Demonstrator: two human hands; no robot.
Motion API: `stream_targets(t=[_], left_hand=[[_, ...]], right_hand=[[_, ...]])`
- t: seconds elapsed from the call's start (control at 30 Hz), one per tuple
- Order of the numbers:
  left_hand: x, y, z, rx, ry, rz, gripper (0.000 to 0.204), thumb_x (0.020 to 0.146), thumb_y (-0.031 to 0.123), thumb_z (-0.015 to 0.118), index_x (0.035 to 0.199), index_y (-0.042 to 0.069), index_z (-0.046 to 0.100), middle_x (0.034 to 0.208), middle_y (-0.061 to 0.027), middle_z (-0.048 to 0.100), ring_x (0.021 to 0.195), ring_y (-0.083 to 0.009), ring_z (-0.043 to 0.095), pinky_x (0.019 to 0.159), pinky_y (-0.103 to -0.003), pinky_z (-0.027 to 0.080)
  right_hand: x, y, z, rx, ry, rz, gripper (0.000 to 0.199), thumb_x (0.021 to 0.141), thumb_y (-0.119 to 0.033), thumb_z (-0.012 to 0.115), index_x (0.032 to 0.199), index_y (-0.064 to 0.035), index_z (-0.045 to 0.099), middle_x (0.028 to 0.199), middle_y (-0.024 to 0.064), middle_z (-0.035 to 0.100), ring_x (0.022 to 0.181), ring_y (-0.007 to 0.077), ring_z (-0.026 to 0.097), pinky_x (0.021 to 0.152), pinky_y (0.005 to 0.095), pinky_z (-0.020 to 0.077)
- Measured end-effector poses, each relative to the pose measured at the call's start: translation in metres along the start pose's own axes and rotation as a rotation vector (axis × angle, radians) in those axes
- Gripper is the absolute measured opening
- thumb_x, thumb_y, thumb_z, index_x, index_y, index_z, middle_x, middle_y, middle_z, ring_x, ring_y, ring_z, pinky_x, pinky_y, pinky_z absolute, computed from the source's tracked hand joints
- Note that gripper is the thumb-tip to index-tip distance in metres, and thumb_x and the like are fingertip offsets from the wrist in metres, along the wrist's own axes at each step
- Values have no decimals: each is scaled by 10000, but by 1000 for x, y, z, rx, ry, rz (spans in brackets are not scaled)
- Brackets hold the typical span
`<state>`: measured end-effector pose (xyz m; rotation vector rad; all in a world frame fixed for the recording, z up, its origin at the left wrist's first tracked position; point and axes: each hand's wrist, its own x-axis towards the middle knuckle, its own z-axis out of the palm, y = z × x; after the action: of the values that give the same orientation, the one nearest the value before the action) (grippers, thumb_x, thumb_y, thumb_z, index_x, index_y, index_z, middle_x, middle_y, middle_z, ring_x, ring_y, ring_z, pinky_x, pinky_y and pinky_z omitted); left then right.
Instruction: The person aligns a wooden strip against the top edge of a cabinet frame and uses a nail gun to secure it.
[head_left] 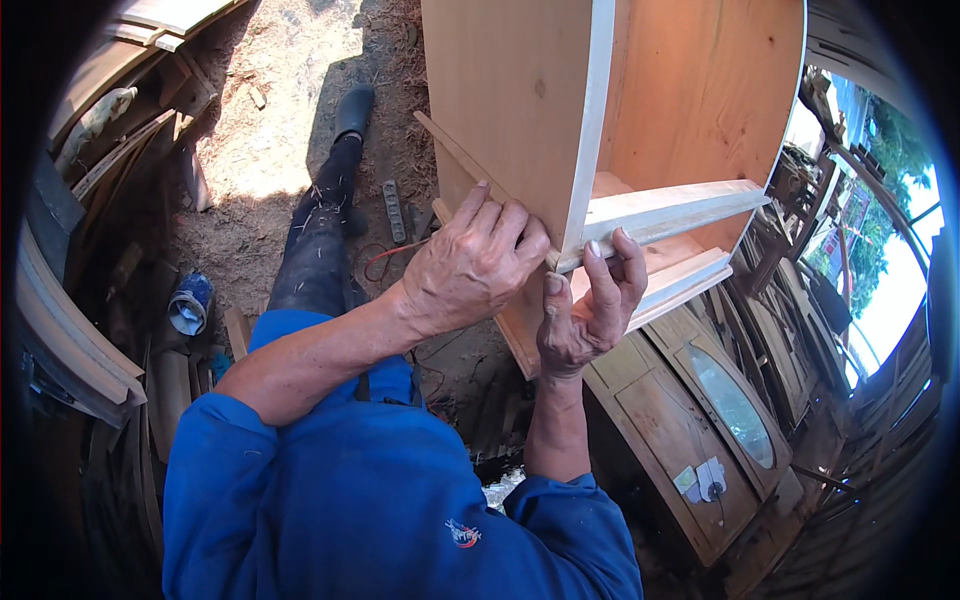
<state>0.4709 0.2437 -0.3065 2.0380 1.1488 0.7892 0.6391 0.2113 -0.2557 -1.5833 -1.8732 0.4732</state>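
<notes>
My left hand (470, 265) lies flat over the outer side panel of the pale wooden cabinet (520, 110), fingers spread and pressing, not closed on anything. My right hand (590, 310) pinches the near end of a thin wooden slat (670, 210) where it meets the cabinet's front edge, just beside my left fingertips. The carcass looks assembled already, and a second slat (680, 282) sits below my right grip. This slat seems placed but, I judge, not yet fastened; no fixing shows at the joint.
</notes>
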Motion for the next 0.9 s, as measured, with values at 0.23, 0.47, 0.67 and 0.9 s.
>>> stream_targets(t=[0.23, 0.47, 0.67, 0.9], left_hand=[[-3, -2, -3, -85, -42, -14, 297, 793, 86, 622, 1057, -47, 598, 933, -171, 577, 932, -350, 670, 1087, -559, 487], [-7, -3, -3, -264, 30, -86, 345, 849, 87, 667, 1149, -74, 611, 1072, -211, 634, 1033, -411, 662, 1123, -574, 446], [-4, 3, -19, -592, 91, -209, 437, 891, 285, 781, 1145, -48, 655, 1122, -229, 669, 1060, -388, 673, 984, -456, 527], [0, 11, -12, -532, 57, -348, 438, 862, 323, 824, 1078, -36, 698, 1027, -194, 670, 976, -327, 686, 856, -399, 545]], right_hand=[[-1, -4, 3, 19, 28, 21, 436, 848, -99, 766, 1269, -35, 673, 1430, 206, 453, 1152, 293, 552, 873, 371, 491], [1, -6, 6, -2, 67, 26, 446, 808, -71, 779, 1243, -27, 690, 1406, 209, 487, 1099, 284, 578, 845, 364, 504], [5, -10, 1, -43, 60, 25, 474, 789, -14, 796, 1250, -21, 687, 1393, 197, 507, 990, 231, 613, 822, 348, 547], [8, -15, -11, 72, 2, 75, 472, 793, 51, 736, 1259, 7, 679, 1407, 201, 506, 1124, 284, 632, 923, 375, 558]])
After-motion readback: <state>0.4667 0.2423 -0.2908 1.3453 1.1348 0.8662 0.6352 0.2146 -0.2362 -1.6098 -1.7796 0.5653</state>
